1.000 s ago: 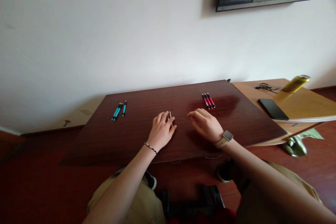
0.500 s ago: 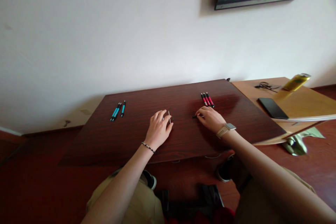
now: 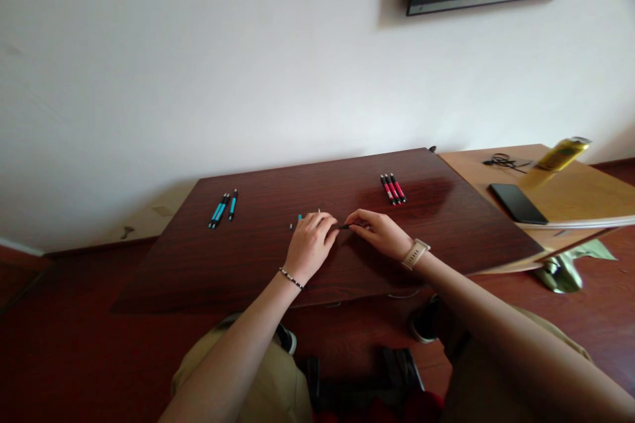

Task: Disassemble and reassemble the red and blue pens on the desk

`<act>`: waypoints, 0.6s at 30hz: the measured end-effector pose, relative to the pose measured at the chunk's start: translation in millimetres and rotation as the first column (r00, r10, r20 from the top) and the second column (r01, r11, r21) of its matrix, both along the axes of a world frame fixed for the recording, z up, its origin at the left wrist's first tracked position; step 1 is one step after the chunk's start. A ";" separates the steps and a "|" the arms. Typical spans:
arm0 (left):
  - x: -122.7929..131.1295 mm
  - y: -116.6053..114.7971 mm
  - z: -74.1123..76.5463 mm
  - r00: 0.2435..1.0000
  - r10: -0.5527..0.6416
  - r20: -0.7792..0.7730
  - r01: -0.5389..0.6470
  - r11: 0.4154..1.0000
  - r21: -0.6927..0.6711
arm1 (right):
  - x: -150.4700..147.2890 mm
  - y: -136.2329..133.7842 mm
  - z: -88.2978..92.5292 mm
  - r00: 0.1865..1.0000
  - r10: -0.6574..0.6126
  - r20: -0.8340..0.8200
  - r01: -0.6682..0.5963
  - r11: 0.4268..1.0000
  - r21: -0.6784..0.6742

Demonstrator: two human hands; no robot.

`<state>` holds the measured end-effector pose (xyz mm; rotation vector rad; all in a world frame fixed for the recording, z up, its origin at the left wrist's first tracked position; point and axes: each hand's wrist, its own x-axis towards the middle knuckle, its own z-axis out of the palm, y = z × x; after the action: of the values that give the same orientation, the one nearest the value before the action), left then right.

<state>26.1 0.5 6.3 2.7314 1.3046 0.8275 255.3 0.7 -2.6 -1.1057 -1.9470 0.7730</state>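
Note:
Over the middle of the dark wooden table (image 3: 258, 258), my two hands are nearly fingertip to fingertip. My right hand (image 3: 381, 235) pinches a small black pen part (image 3: 344, 227) between thumb and fingers. The part's left end reaches the fingertips of my left hand (image 3: 311, 241), whose thumb and fingers are closed together; what they hold is hidden. A thin white stick, like a pen refill (image 3: 319, 210), pokes out behind the left hand. Beside that hand lie a blue pen piece (image 3: 299, 217), partly covered, and a tiny light piece (image 3: 290, 226).
Several blue pens (image 3: 219, 210) lie at the table's left, and several red pens (image 3: 393, 189) sit side by side at the back right. A lighter side table (image 3: 590, 192) holds a phone (image 3: 517, 203), a black cable (image 3: 503, 161) and a yellow can (image 3: 563, 154).
My right hand has moved left from near the red pens, bringing the black part to my left hand. My left hand has shifted slightly right and closed its fingers.

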 end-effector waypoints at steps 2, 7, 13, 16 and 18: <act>0.4 -0.2 1.2 1.000 -0.016 0.019 0.016 1.000 -0.002 | -3.0 -0.3 0.4 0.999 0.004 -0.046 -0.005 1.000 -0.021; -2.5 -2.0 7.4 0.998 0.008 0.062 -0.009 1.000 0.011 | -6.0 5.7 -4.7 0.967 -0.081 -0.243 0.046 0.989 -0.144; -5.4 -2.0 9.0 0.994 0.040 0.102 -0.041 0.999 0.011 | -7.9 11.6 -7.3 0.874 -0.162 -0.459 0.004 0.946 -0.324; -5.1 -2.1 6.9 0.994 0.041 0.098 -0.040 0.999 -0.007 | -10.2 10.0 -6.9 0.847 -0.190 -0.496 -0.010 0.928 -0.372; -5.0 -2.2 6.1 0.994 0.040 0.098 -0.038 0.999 -0.018 | -11.2 8.5 -6.2 0.845 -0.179 -0.504 -0.029 0.926 -0.377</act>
<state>21.0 -1.7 12.4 2.6241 1.3431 0.9367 244.1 9.2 -8.7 -1.0310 -1.3058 1.2901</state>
